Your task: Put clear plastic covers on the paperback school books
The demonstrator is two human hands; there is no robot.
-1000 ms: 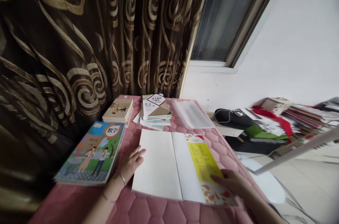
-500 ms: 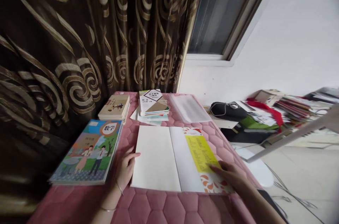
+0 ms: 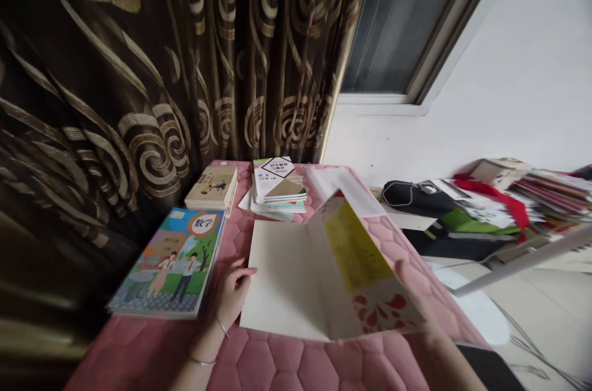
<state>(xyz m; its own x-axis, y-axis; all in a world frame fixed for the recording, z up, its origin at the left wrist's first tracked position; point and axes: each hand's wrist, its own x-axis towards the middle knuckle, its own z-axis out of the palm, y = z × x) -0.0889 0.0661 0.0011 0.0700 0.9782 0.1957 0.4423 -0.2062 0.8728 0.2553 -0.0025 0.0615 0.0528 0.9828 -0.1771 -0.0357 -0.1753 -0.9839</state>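
An open book (image 3: 287, 283) lies on the pink quilted surface, a blank white page on its left side. Its right-hand cover flap (image 3: 358, 249), yellow with red-orange drop shapes, is tilted up off the surface. My left hand (image 3: 235, 289), wearing a thin bangle, is at the book's left edge; its fingers are curled and one digit lies on the page margin. Behind the flap's outer edge is my right hand (image 3: 414, 301), blurred and partly covered, in contact with the flap.
A colourful maths textbook (image 3: 173, 264) lies at left, with small beige books (image 3: 210, 186) behind it. Several white-covered books (image 3: 277, 180) are stacked at the back beside clear plastic covers (image 3: 370, 193). A patterned curtain (image 3: 259, 70) hangs behind; clutter (image 3: 481, 200) sits at right.
My right hand has raised the flap from lying flat to a steep tilt and moved behind it. The left hand keeps its place at the book's edge. The view has shifted slightly left.
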